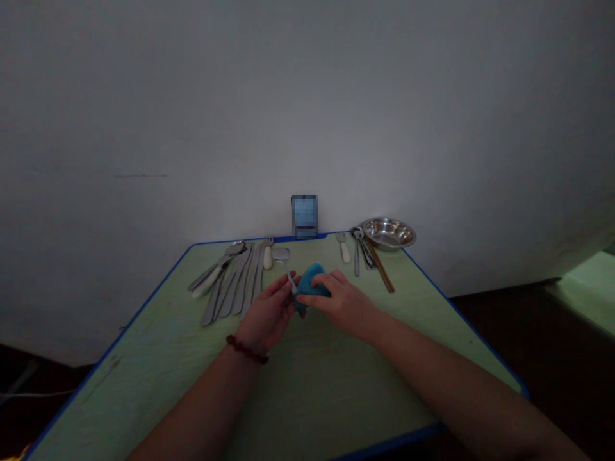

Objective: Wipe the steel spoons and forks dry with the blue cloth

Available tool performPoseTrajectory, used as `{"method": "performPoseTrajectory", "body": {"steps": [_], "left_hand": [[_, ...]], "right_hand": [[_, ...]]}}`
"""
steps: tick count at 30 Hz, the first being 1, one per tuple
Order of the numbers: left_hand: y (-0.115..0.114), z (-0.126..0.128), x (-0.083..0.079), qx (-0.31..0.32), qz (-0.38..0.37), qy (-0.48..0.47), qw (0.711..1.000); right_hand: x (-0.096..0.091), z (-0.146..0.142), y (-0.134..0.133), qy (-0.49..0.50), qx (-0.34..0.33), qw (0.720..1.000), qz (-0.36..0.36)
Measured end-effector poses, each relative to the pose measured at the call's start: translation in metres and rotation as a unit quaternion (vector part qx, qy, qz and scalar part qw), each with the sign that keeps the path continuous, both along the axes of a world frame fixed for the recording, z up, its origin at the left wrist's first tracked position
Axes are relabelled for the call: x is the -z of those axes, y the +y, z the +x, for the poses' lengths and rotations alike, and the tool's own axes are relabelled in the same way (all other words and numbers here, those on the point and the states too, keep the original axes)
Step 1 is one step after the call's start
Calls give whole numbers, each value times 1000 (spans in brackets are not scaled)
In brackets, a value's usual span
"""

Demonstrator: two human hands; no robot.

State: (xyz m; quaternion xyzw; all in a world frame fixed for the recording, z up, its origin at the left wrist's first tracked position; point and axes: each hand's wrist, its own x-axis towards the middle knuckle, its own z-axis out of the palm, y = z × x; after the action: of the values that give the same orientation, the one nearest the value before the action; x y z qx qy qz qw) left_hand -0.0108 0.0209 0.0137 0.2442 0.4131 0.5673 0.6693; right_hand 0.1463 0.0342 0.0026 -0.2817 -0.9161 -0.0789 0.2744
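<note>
My left hand (271, 310), with a dark red bead bracelet at the wrist, is closed round the handle of a metal spoon (282, 255). The spoon's broad, squarish head points away from me, toward the wall. In my right hand (343, 304) is a blue cloth (313, 275), pinched between thumb and fingers. The cloth lies against the lower part of the spoon's handle and hides its end. Both hands are close together above the middle of the table.
On the green table (336, 397) several knives (235, 282) lie at the left, beside spoons (235, 246) and a white-handled fork (268, 255). Another fork (343, 248), more spoons (357, 253), chopsticks (382, 269) and a metal bowl (389, 234) are at the right. An upright screen (305, 216) stands by the wall.
</note>
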Motion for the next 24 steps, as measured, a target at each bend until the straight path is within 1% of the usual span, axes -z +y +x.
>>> {"method": "performPoseTrajectory", "body": {"steps": [5,9,17,24], "left_hand": [[2,-1,3,6,3,7,1000],[3,-1,2,-17,-9,-1,1000],[3,-2,-1,-27,-12,-12,999],[3,-2,-4,-53,-17,-27,998]], "right_hand": [[0,0,0,-5,-7,1000,4],[-1,1,0,-7,-16,1000,7],[-2,1,0,-21,-31,999,7],[1,1,0,-26,-36,999,-8]]}}
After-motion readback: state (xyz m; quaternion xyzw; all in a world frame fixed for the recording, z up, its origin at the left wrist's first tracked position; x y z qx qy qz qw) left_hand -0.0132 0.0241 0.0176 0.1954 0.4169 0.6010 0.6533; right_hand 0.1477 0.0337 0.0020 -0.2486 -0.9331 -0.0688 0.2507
